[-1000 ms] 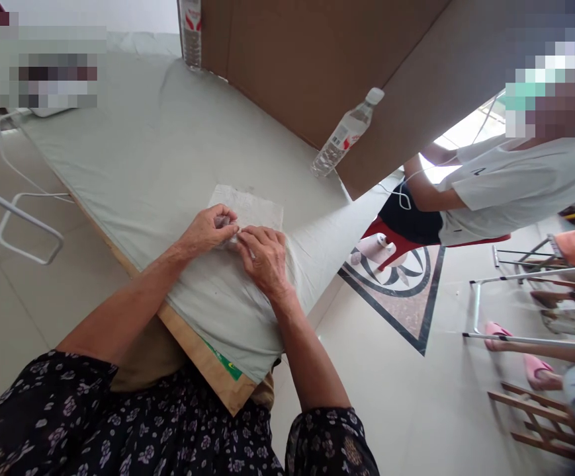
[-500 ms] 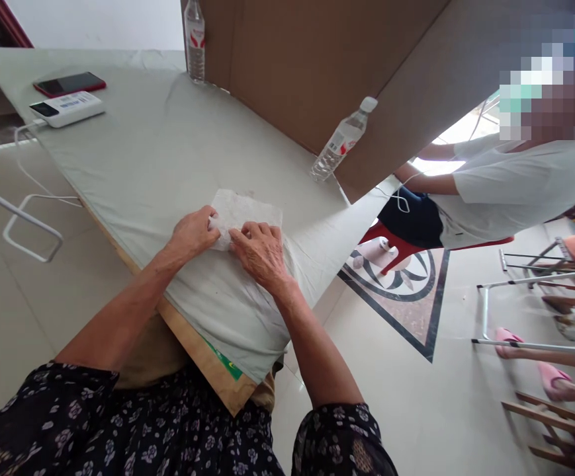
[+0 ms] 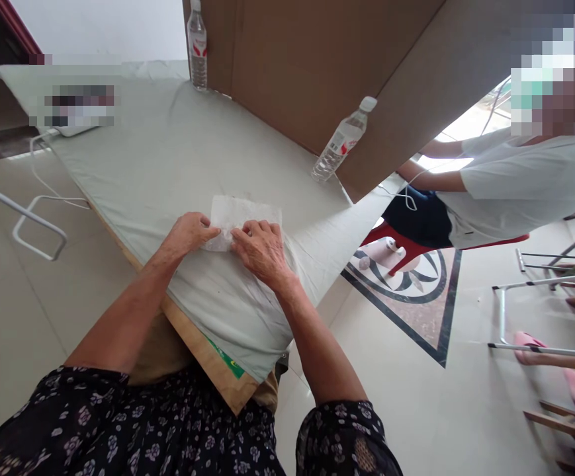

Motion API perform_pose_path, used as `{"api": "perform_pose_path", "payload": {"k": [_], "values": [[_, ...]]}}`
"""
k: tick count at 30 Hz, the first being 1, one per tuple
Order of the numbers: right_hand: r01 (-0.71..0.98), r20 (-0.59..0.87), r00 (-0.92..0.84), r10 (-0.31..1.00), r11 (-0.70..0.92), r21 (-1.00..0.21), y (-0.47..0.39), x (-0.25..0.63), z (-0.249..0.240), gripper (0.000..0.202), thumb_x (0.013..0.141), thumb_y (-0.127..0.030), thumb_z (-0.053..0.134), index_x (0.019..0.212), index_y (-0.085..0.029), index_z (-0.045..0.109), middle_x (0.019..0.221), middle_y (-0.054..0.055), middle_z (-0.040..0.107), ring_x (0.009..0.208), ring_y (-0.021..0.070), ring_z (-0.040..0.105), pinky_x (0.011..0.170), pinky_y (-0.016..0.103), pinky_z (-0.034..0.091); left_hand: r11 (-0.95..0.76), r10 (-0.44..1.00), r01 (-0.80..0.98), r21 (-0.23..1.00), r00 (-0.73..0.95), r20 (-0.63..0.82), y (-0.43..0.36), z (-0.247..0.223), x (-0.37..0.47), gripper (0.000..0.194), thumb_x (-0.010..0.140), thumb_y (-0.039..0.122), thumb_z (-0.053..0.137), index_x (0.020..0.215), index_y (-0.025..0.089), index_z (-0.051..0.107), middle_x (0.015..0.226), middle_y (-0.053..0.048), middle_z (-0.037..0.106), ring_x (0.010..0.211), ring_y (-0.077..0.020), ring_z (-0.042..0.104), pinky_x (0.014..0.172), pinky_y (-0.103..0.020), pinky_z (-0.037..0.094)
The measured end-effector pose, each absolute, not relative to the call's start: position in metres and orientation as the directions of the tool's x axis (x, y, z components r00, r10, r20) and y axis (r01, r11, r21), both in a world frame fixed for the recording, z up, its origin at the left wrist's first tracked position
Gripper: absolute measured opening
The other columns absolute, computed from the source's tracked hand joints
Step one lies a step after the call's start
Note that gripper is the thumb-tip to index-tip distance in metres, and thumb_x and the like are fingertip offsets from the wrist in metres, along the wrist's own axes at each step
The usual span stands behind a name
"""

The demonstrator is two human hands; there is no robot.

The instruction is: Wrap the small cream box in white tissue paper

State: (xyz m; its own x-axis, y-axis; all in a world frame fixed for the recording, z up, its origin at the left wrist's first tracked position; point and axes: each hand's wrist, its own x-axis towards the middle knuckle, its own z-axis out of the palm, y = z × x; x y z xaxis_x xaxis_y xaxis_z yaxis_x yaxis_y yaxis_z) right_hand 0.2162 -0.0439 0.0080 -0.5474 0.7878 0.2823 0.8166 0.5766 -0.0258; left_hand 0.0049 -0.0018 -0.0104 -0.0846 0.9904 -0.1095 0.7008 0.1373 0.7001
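A thin white sheet, like tissue or cloth, point(image 3: 245, 207) lies on the pale table cover near the table's corner. At its left edge is my left hand point(image 3: 189, 233), fingers curled, with the thumb or a fingertip touching the sheet. My right hand point(image 3: 262, 251) rests on the sheet's lower right part, its fingers bent and the thumb side pressed near the sheet's middle. Whether the right fingertips pinch anything is hidden under the hand.
A tilted water bottle point(image 3: 341, 142) leans by a large cardboard panel point(image 3: 297, 66); another bottle point(image 3: 198, 49) stands farther back. Blurred devices lie at the back left with a white cable point(image 3: 36, 172). A person in a white shirt point(image 3: 530, 172) sits to the right.
My left hand has loosened its hold on the sheet's left edge and shifted slightly left. The sheet lies flatter there. My right hand has hardly moved.
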Motion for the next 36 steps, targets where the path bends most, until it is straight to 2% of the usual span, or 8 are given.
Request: {"api": "perform_pose_path", "payload": {"k": [3, 7, 11, 15, 21, 25, 29, 36], "values": [[0.818, 0.277, -0.548, 0.790, 0.575, -0.022, -0.044, 0.216, 0.009, 0.017, 0.105, -0.033, 0.056, 0.114, -0.027, 0.070, 0.116, 0.009, 0.071, 0.103, 0.0262, 0.055, 0.086, 0.042, 0.033, 0.124, 0.991, 0.674, 0.728, -0.040, -0.131, -0.003, -0.010, 0.002, 0.025, 0.068, 0.043, 0.074, 0.061, 0.022, 0.061, 0.052, -0.001, 0.052, 0.055, -0.0181, 0.047, 0.055, -0.031, 0.029], [0.822, 0.270, -0.543, 0.796, 0.568, -0.022, -0.044, 0.215, 0.009, 0.019, 0.106, -0.034, 0.055, 0.115, -0.026, 0.070, 0.117, 0.008, 0.071, 0.103, 0.0258, 0.055, 0.087, 0.041, 0.033, 0.143, 0.989, 0.767, 0.625, -0.135, -0.060, -0.010, 0.000, 0.000, 0.030, 0.066, 0.050, 0.078, 0.064, 0.024, 0.064, 0.063, -0.005, 0.064, 0.066, -0.0236, 0.057, 0.060, -0.032, 0.037], [0.824, 0.259, -0.544, 0.798, 0.567, -0.018, -0.044, 0.215, 0.009, 0.019, 0.106, -0.034, 0.055, 0.116, -0.026, 0.069, 0.117, 0.008, 0.070, 0.104, 0.0258, 0.054, 0.088, 0.040, 0.032, 0.205, 0.977, 0.822, 0.531, -0.142, -0.158, -0.021, 0.017, 0.003, 0.030, 0.076, 0.052, 0.070, 0.072, 0.022, 0.069, 0.067, -0.005, 0.069, 0.073, -0.0256, 0.065, 0.067, -0.032, 0.044], [0.826, 0.243, -0.543, 0.804, 0.564, -0.018, -0.045, 0.214, 0.010, 0.020, 0.106, -0.034, 0.054, 0.117, -0.025, 0.069, 0.118, 0.009, 0.070, 0.105, 0.0260, 0.054, 0.088, 0.040, 0.031, 0.270, 0.952, 0.755, 0.597, -0.116, -0.283, -0.025, 0.021, 0.008, 0.029, 0.081, 0.049, 0.064, 0.081, 0.020, 0.070, 0.052, 0.002, 0.059, 0.056, -0.0190, 0.058, 0.059, -0.028, 0.041], [0.823, 0.230, -0.549, 0.804, 0.568, -0.022, -0.044, 0.214, 0.012, 0.019, 0.106, -0.033, 0.054, 0.116, -0.025, 0.069, 0.119, 0.008, 0.071, 0.105, 0.0259, 0.054, 0.088, 0.040, 0.031, 0.257, 0.963, 0.620, 0.741, -0.099, -0.251, -0.022, 0.009, 0.008, 0.027, 0.074, 0.041, 0.070, 0.062, 0.020, 0.055, 0.051, 0.007, 0.043, 0.048, -0.0096, 0.036, 0.049, -0.025, 0.027], [0.823, 0.232, -0.546, 0.805, 0.567, -0.030, -0.044, 0.213, 0.013, 0.019, 0.106, -0.032, 0.054, 0.115, -0.025, 0.069, 0.117, 0.008, 0.071, 0.104, 0.0254, 0.053, 0.088, 0.040, 0.030, 0.225, 0.974, 0.467, 0.855, -0.108, -0.198, -0.022, 0.008, 0.013, 0.020, 0.069, 0.031, 0.068, 0.063, 0.020, 0.052, 0.056, 0.006, 0.044, 0.052, -0.0093, 0.041, 0.049, -0.022, 0.032], [0.821, 0.219, -0.553, 0.804, 0.571, -0.022, -0.044, 0.213, 0.015, 0.019, 0.105, -0.031, 0.054, 0.115, -0.025, 0.069, 0.116, 0.009, 0.070, 0.103, 0.0251, 0.053, 0.087, 0.039, 0.029, 0.295, 0.955, 0.322, 0.900, -0.117, -0.271, -0.022, 0.012, 0.023, 0.016, 0.069, 0.029, 0.069, 0.076, 0.019, 0.060, 0.060, 0.005, 0.053, 0.052, -0.0109, 0.046, 0.046, -0.022, 0.040], [0.817, 0.220, -0.562, 0.797, 0.577, -0.004, -0.044, 0.212, 0.015, 0.018, 0.105, -0.030, 0.054, 0.114, -0.024, 0.068, 0.115, 0.008, 0.071, 0.102, 0.0249, 0.053, 0.085, 0.039, 0.029, 0.230, 0.973, 0.347, 0.909, -0.075, -0.217, -0.016, 0.006, 0.027, 0.013, 0.074, 0.027, 0.064, 0.067, 0.019, 0.057, 0.058, 0.004, 0.049, 0.052, -0.0096, 0.044, 0.043, -0.020, 0.036]]}}
